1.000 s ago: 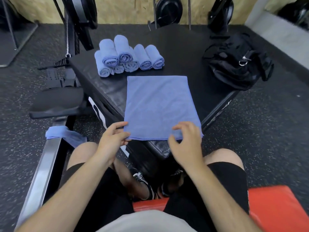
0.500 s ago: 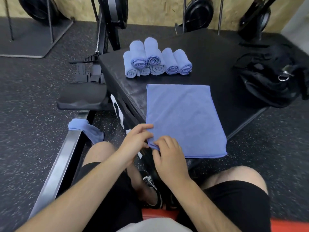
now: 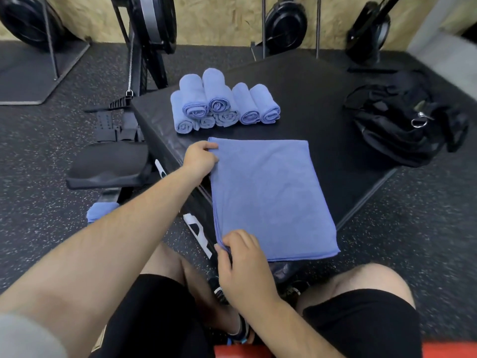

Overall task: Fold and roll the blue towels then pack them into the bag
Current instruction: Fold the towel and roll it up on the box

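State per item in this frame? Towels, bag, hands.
Flat towel: folded, lying flat on the black box.
Rolled towels: rolled, piled at the box's far side.
Loose towel: crumpled, down beside the box.
Bag: slumped on the box; zip unclear.
Left hand: pinches flat towel's far-left corner.
Right hand: pinches flat towel's near-left corner.

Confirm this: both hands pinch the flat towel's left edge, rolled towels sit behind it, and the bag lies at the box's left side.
Wrong on the bag: the head view shows it at the right side of the box. The left hand and right hand do pinch the left edge of the flat towel, with the rolled towels behind it.
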